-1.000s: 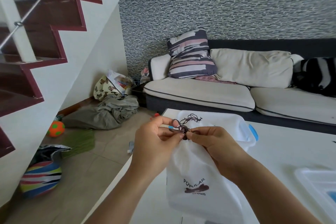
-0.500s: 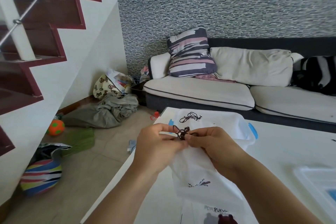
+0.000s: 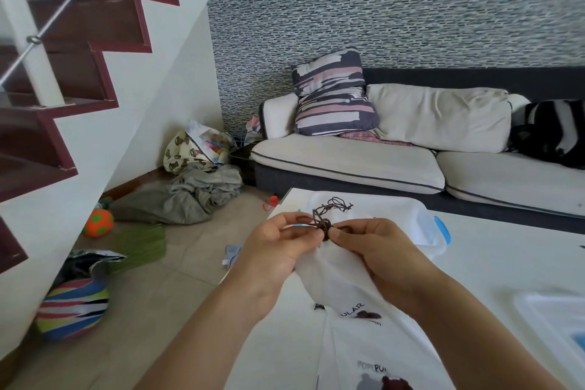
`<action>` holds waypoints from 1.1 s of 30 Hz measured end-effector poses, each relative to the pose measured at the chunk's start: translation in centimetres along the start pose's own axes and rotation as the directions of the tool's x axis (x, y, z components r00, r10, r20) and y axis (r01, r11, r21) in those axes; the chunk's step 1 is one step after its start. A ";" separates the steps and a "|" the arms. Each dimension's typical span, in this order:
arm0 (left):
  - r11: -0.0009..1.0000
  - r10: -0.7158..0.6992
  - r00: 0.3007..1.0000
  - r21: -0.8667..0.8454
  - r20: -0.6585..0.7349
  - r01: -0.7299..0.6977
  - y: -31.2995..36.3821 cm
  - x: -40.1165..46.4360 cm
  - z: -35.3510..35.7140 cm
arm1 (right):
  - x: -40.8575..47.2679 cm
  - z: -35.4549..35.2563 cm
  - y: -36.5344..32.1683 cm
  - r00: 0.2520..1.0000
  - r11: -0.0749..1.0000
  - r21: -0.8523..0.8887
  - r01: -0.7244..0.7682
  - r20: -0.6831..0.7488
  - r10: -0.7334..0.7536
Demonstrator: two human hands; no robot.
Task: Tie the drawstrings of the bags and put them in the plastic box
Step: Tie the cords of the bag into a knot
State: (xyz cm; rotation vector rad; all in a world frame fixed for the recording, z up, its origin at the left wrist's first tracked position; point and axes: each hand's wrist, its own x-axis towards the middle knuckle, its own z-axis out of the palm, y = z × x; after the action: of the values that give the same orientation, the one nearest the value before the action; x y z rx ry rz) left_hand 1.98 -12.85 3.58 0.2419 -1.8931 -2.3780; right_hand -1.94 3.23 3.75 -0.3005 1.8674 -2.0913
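Observation:
A white drawstring bag (image 3: 340,282) with a dark printed logo hangs over the white table (image 3: 506,263). Its mouth is gathered tight. My left hand (image 3: 272,250) and my right hand (image 3: 376,247) pinch the dark brown drawstring (image 3: 324,225) at the knot, fingertips almost touching. Behind my hands stands the plastic box (image 3: 433,231), clear with blue clips. It holds white bags, and a tied drawstring (image 3: 337,203) lies on top. More white bags (image 3: 380,367) lie flat on the table below my wrists.
A clear plastic lid (image 3: 557,320) lies at the table's right edge. Behind the table is a sofa (image 3: 364,161) with cushions. On the floor to the left lie grey cloth (image 3: 190,196), an orange ball (image 3: 98,223) and a striped ball (image 3: 72,307), under a staircase (image 3: 63,73).
The held bag has dropped lower in my hands, its logo now near the table. My fingers have closed in on the knot and the loops have shrunk.

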 end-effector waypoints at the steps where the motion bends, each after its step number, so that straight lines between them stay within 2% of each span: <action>1: 0.997 0.046 0.999 0.058 -0.017 -0.045 0.0 0.0 0.0 | 0.0 0.0 0.0 1.000 1.000 0.015 -0.006 0.009 0.006; 7: 0.979 0.108 0.994 0.173 -0.022 -0.103 -0.1 -0.2 0.2 | -0.1 -0.2 0.0 0.994 0.992 0.095 -0.081 0.084 0.074; 10: 0.973 0.132 0.991 0.198 -0.036 -0.122 -0.1 -0.2 0.2 | 0.0 -0.3 0.1 0.993 0.993 0.079 -0.085 0.093 0.077; 16: 0.990 0.099 0.988 0.113 -0.119 -0.085 -0.4 0.0 0.2 | 0.3 -0.4 0.3 1.000 0.996 -0.084 0.010 0.000 -0.010; 22: 0.999 0.029 0.997 0.023 -0.069 -0.028 -0.7 0.3 0.3 | 0.6 -0.4 0.6 0.996 0.958 -0.280 0.062 -0.040 -0.076; 25: 0.997 0.071 0.996 0.025 -0.061 -0.069 -0.9 0.3 0.4 | 0.8 -0.3 0.8 0.990 0.941 -0.323 0.096 -0.068 -0.124; 29: 0.968 0.193 0.981 0.170 -0.027 -0.186 -1.1 0.3 0.1 | 0.6 -0.4 0.7 0.996 0.962 -0.265 0.064 -0.037 -0.077; 33: 0.972 0.160 0.987 0.175 0.005 -0.158 -0.8 0.1 -0.1 | 0.5 -0.8 0.8 0.998 0.996 -0.075 -0.050 0.038 0.053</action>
State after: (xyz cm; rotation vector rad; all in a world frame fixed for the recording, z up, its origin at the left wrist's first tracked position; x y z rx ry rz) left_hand 1.87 -12.74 2.74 0.1077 -2.0355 -2.1085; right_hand -2.58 3.68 2.87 -0.3067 1.9115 -1.9716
